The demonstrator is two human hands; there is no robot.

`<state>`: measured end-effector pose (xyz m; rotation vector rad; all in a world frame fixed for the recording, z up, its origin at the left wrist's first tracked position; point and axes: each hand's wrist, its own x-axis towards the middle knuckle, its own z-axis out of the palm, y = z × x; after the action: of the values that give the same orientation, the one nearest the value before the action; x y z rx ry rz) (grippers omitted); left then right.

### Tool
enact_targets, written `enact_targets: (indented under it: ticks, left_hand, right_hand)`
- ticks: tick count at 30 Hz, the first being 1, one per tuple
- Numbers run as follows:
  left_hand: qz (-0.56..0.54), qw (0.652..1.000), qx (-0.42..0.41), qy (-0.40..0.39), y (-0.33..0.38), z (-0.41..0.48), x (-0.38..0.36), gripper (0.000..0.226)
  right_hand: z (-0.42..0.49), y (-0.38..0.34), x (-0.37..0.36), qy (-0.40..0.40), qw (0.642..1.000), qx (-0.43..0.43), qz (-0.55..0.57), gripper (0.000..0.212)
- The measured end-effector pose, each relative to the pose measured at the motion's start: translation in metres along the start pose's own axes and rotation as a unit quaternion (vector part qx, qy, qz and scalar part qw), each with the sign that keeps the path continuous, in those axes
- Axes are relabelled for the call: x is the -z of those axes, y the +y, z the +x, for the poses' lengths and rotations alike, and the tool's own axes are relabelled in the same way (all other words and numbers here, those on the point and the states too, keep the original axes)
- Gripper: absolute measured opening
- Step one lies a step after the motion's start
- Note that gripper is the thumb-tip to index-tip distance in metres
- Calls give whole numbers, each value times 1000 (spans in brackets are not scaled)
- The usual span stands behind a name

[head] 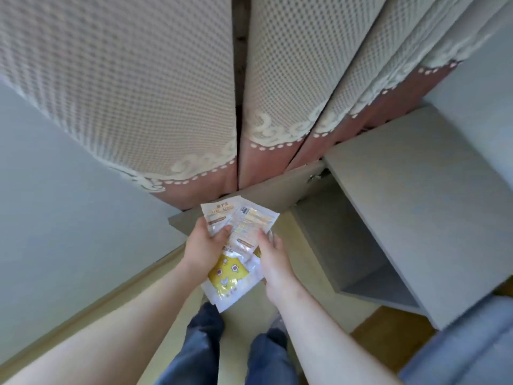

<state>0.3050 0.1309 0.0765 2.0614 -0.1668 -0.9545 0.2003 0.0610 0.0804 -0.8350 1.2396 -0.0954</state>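
Note:
I hold a small stack of flat plastic packets in front of me, above the floor. The top packet (pixel 249 223) is white with printed text and a barcode. Below it a packet with a yellow patterned face (pixel 229 273) sticks out toward me, and a further white packet (pixel 215 212) shows at the far left. My left hand (pixel 204 245) grips the stack from the left, thumb on top. My right hand (pixel 273 257) holds the right side, thumb pressed on the top packet.
Curtains (pixel 138 93) with a dotted mesh layer and reddish hem hang ahead. A grey cabinet (pixel 402 212) with an open compartment stands to the right. A pale wall (pixel 55 204) runs along the left. My legs in blue jeans (pixel 205 348) stand on the light floor below.

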Motion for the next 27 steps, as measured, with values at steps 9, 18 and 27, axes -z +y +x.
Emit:
enact_targets:
  ticks: [9,18,27]
  left_hand:
    - [-45,994,45,91,-14,18,104,20]
    - [-58,989,103,92,-38,43,129,18]
    - [-17,991,105,77,-26,35,105,18]
  right_hand:
    - [41,-39,-75,22,965,79,-250,35]
    - [136,-9,-111,-89,794,120,-589,54]
    - [109,19,-71,-65,753,71,-651,46]
